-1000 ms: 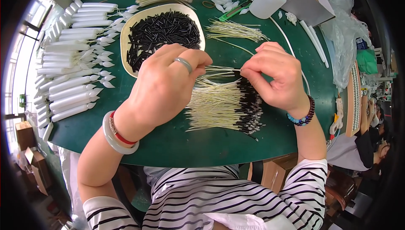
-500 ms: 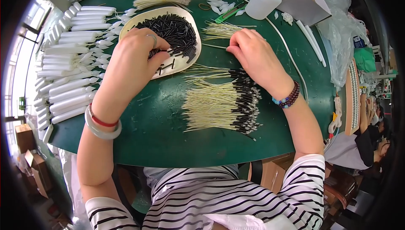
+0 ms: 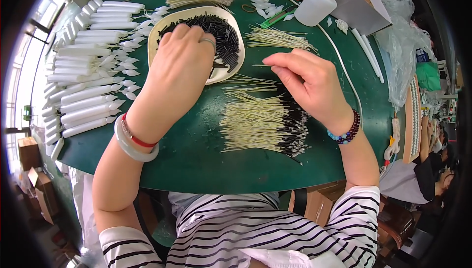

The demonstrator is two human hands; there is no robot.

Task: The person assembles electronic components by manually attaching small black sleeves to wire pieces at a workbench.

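Green table (image 3: 196, 160), left hand (image 3: 179, 66) fingers curled into tube tray (image 3: 156, 31), right hand (image 3: 307, 81) pinching pale stick (image 3: 260, 65)

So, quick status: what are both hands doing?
Left hand in the tray of black tubes. Right hand pinching one pale stick. Finished pile below, nothing blocking.

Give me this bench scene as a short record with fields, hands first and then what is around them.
left hand: fingers down in the tray of small black tubes
right hand: pinching one thin pale stick
finished pile: pale sticks with black ends, on the green table
bare sticks: loose heap behind the right hand
squeeze bottle: lying at the far edge
white bundles: rows at left
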